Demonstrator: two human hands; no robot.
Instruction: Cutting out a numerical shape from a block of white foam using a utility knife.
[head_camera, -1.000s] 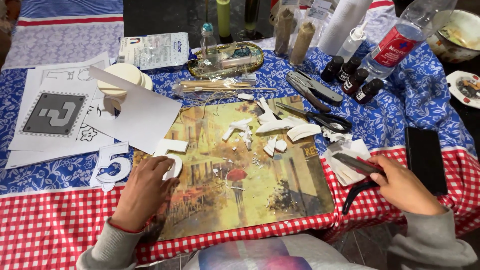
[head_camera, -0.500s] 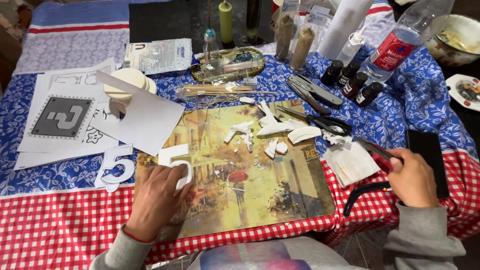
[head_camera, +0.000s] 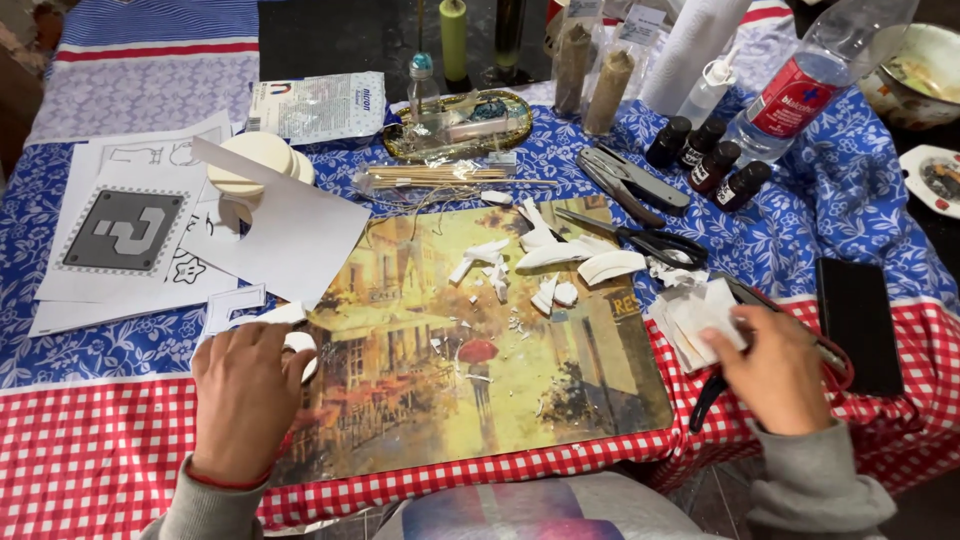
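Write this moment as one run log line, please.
left hand: on white foam cutout | right hand: on paper scraps | painted mat: foam offcuts

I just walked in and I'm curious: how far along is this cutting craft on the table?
Some cutting looks done: white offcuts lie scattered on the painted placemat. In hand: the left hand covers a white cut-out shape at the mat's edge, and the right hand rests on a stack of white paper pieces. Left: the printed template sheets look largely uncut.
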